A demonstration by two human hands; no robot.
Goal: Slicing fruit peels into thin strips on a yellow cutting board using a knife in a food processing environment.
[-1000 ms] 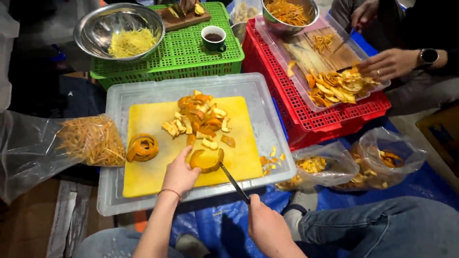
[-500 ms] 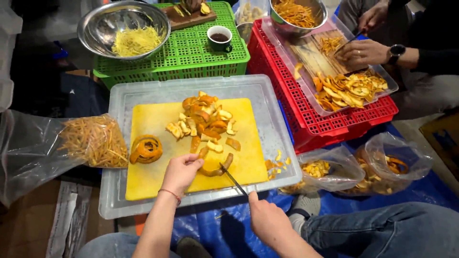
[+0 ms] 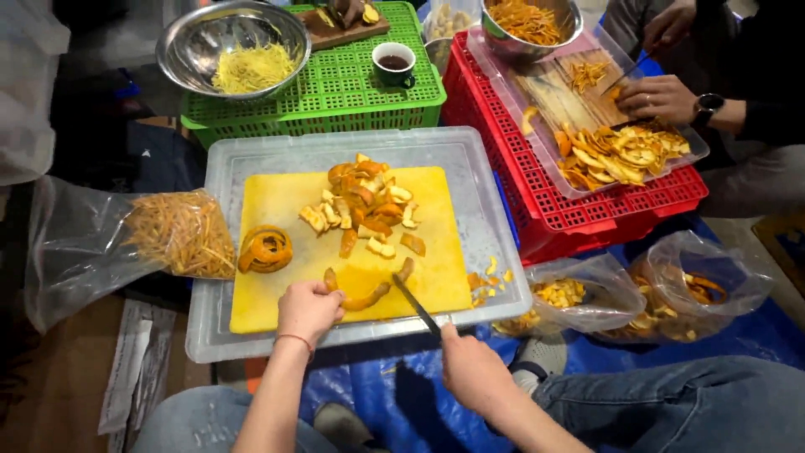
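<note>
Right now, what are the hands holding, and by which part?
The right hand holds a knife by its handle, blade over the board. The left hand pins a peel strip at its left end.

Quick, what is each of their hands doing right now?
Left hand: closed, pinning an orange peel strip to the yellow board.
Right hand: closed around a knife.

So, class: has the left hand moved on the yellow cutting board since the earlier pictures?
Yes. The left hand has slid toward the yellow cutting board's near edge, away from the peel pile.

light: bright, even overhead | shadows: soft | focus: sharp centre | edges: slight wide-angle bending
</note>
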